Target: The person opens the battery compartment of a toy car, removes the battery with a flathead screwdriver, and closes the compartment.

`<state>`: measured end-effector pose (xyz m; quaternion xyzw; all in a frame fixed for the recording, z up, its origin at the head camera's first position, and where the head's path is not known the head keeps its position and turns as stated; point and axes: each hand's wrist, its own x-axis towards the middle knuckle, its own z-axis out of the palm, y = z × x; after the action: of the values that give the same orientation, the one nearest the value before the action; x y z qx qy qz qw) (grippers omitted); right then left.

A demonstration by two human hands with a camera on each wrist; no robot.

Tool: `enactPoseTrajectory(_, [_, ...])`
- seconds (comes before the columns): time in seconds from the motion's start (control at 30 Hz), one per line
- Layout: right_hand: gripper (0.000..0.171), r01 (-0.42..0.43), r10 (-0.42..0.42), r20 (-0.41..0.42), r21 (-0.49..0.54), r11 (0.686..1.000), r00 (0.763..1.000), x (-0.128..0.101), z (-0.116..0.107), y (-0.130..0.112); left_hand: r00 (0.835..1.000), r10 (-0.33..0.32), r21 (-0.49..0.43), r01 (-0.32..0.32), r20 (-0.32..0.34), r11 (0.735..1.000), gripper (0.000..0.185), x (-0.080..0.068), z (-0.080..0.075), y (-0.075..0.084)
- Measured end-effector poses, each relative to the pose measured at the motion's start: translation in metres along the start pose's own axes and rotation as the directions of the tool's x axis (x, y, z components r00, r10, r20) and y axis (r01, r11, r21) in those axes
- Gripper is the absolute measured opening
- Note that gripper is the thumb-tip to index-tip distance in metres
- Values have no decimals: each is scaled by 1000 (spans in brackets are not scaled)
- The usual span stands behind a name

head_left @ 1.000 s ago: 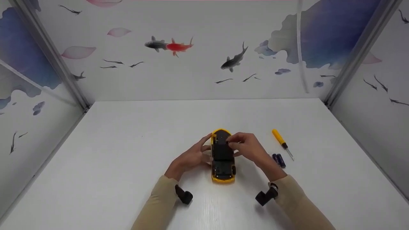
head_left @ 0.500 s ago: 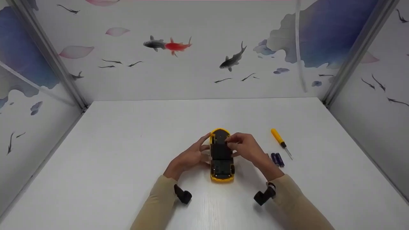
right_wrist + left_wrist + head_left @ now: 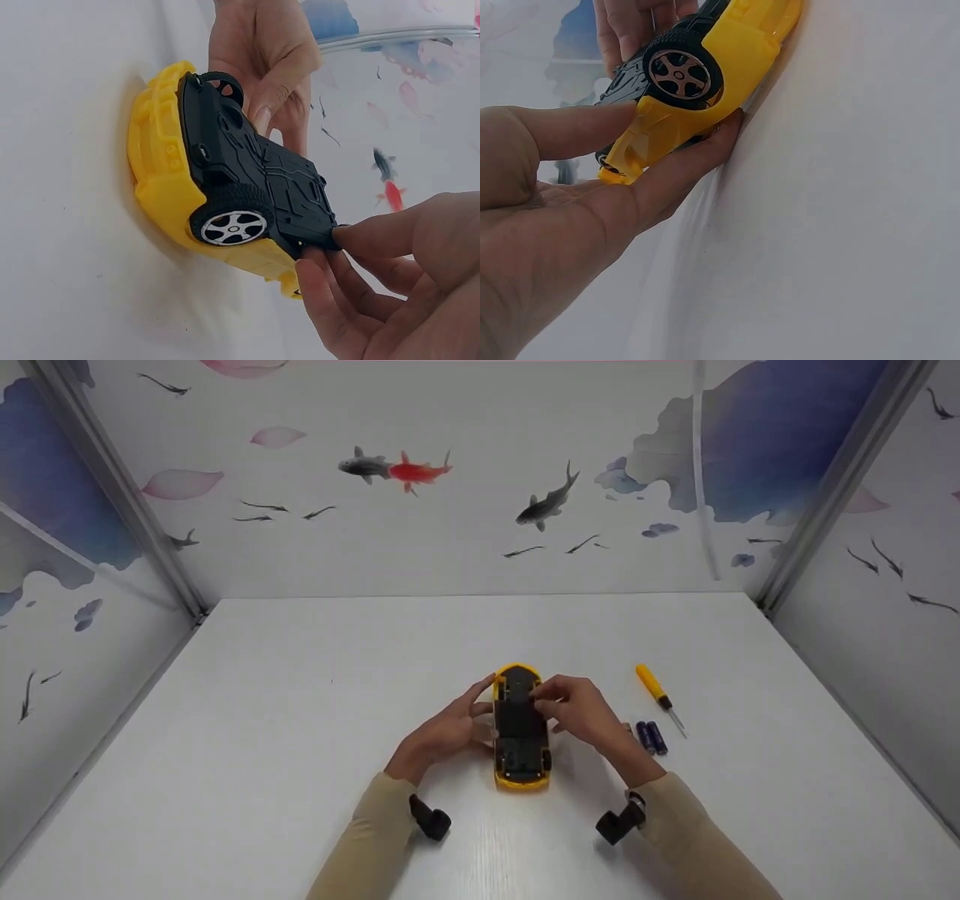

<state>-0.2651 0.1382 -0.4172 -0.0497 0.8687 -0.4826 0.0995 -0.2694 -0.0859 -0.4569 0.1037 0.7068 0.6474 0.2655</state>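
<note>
A yellow toy car (image 3: 522, 786) lies upside down between my hands, its black underside (image 3: 523, 761) facing up and its wheels (image 3: 234, 228) showing at the sides. My left hand (image 3: 450, 727) grips the car's left side, with the thumb (image 3: 592, 131) along the yellow body and fingers beneath it in the left wrist view. On the underside sits a raised black battery cover (image 3: 296, 191). My right hand (image 3: 581, 709) pinches the cover's edge between thumb and fingers in the right wrist view. The fingertips hide part of that edge.
To the right lies a screwdriver (image 3: 655, 688) with a yellow handle. Dark batteries (image 3: 652, 737) lie side by side near the right wrist, and a small pale-brown item beside them is mostly hidden. Patterned walls (image 3: 450, 547) enclose the white table (image 3: 300, 675).
The right hand shifts very slightly at the cover's edge. The left hand and the car hold their place; the view drifts a little with the head.
</note>
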Motion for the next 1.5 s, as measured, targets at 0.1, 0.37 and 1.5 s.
enactPoseTrajectory(0.1, [23,13,-14,-8,-39,999,1000,0,0,1,1000,-8,-4,8,0,1000,100,0,0,0])
enactPoseTrajectory(0.37, [24,24,-30,-50,-121,992,998,1,5,3,1000,10,-10,-9,12,1000,100,-1,0,1])
enactPoseTrajectory(1.5, [69,-200,182,115,176,964,977,1,9,5,997,51,9,-50,-65,999,87,1,2,2])
